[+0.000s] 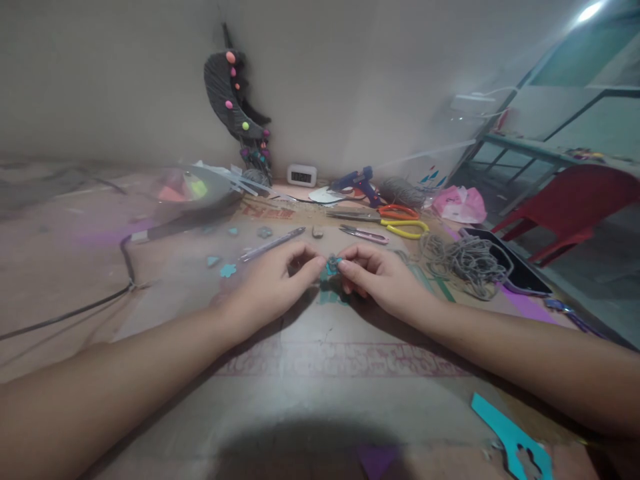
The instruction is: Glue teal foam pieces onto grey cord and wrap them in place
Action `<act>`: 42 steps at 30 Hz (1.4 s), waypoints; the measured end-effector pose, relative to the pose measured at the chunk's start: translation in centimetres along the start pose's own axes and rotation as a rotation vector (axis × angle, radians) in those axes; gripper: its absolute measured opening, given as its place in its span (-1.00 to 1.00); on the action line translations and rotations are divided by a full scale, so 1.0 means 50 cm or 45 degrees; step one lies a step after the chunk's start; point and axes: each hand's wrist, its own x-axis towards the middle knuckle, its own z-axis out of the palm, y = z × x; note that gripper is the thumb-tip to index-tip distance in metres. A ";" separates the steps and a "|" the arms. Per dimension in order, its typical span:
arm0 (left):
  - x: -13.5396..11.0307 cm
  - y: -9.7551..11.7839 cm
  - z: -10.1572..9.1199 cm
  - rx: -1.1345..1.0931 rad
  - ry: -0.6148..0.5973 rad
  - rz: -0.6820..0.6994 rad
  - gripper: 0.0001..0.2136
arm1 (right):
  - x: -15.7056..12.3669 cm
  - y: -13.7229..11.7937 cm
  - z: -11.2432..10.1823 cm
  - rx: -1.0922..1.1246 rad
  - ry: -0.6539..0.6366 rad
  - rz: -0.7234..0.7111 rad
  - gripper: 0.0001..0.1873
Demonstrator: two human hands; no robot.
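Note:
My left hand and my right hand meet over the middle of the table. Between them, thumbs and fingertips pinch a small teal cut-out with grey yarn on it; its exact shape is partly hidden by the fingers. Left of my left hand lie a teal flower cut-out and a small teal piece. Beyond the hands are a pen, a grey flower-like piece and pink-handled thread snips.
Scissors with orange and yellow handles lie behind, near a blue glue gun and a white digital clock. Loose grey yarn is heaped at right beside a dark tray. A cut teal sheet lies front right. A black cable crosses the left.

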 end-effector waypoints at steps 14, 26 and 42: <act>0.000 0.003 0.000 0.135 -0.001 0.048 -0.82 | -0.001 -0.002 0.000 -0.033 -0.044 -0.032 -0.62; 0.001 0.007 -0.001 0.124 -0.050 0.060 -0.66 | 0.003 0.000 -0.003 -0.097 0.007 -0.036 -0.79; 0.001 -0.007 0.003 0.069 0.050 -0.026 -0.83 | 0.018 0.005 -0.043 -0.299 0.274 -0.240 -0.76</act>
